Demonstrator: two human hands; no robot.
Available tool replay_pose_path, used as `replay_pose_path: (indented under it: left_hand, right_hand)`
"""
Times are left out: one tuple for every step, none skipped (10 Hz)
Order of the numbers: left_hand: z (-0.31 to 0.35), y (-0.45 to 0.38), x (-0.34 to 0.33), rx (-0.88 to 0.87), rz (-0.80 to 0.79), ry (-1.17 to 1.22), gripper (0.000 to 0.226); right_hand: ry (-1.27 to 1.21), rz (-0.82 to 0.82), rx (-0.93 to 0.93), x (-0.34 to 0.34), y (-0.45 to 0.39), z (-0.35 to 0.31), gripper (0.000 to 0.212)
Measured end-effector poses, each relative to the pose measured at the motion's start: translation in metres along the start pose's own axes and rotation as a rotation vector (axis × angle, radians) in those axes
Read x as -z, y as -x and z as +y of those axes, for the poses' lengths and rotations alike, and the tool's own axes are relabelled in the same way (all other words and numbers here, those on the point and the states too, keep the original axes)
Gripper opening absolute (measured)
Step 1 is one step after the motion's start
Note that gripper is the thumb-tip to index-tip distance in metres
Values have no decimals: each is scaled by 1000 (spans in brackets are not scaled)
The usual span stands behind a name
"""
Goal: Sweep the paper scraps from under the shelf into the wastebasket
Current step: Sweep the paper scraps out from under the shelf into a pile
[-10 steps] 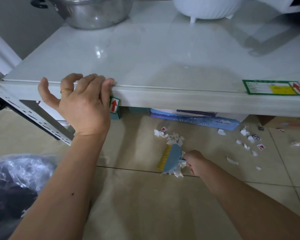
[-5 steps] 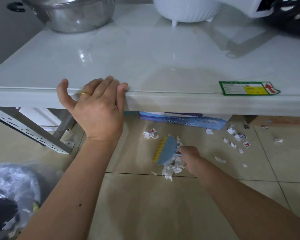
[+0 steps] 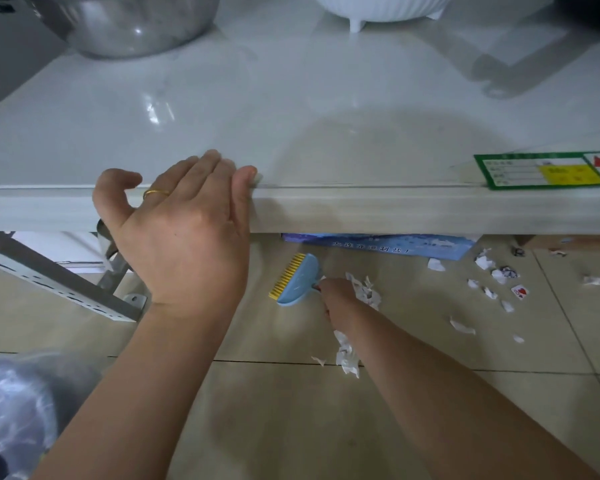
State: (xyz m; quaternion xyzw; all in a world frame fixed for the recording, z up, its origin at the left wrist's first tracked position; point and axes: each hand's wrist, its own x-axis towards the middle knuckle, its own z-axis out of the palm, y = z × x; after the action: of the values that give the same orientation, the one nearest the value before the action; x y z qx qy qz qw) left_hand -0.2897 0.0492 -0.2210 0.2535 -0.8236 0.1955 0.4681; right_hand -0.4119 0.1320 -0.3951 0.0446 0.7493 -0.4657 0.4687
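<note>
Brush [image 3: 297,280] clasped in right hand [image 3: 335,292], floor-level

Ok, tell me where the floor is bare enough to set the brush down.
Bare tile lies between the metal shelf leg and the blue brush with yellow bristles, and across the near floor between both forearms. It is crowded right of the right hand, where white paper scraps are scattered up to the blue box.

Red arrow on shelf sticker [image 3: 546,169]
</note>
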Motion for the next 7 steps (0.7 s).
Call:
replay_pose_path:
  left_hand:
    - [6,5,-6,30,21,104,48]
    - [12,5,-11,73,81,269,50]
    - [14,5,-12,87,87,307,50]
    - [18,5,-12,82,89,301,48]
    - [26,3,-12,86,91,317,48]
    - [36,3,-11,87,101,339,47]
    - [45,1,-11,96,93,359,48]
  right_hand:
    - [17,11,-1,3,-4,1,38]
    - [-7,24,-13,14,-4,5,42]
    - [5,41,-19,23,-9,11,42]
    - [2,65,-30,35,-9,18,42]
    - [-15,76,-67,49,-3,27,42]
    - [-26,107,-78,65,5,36,42]
    - [-29,136,-73,86,17,43,42]
